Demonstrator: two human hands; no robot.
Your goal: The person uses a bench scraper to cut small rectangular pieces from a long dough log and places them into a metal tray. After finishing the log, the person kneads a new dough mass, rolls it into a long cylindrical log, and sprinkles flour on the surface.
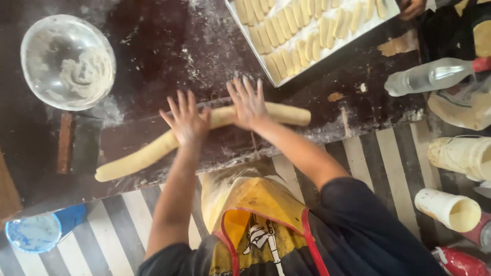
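Right now I see both of my hands flat on a long rope of pale dough [153, 153] that lies across the dark, flour-dusted worktable [169, 46]. My left hand [186, 120] presses down with fingers spread wide, palm on the dough near its middle; it grips nothing, only bears on top. My right hand [248, 102] is likewise open and splayed, resting on the dough just beside the left, a little farther from me. The rope runs slantwise: one end reaches out past my right hand toward the right, the other trails well past my left hand toward the near-left edge of the table, so most of its bare length lies on my left side.

Beyond the hands, a metal tray [240, 30] holds rows of short dough sticks [286, 36]. At the far left stands a glass bowl [67, 61] with a lump of dough and flour inside. A clear plastic bottle [429, 75] lies on its side at the right. Below the table edge I can see my yellow apron [250, 209] and a striped floor [378, 158]
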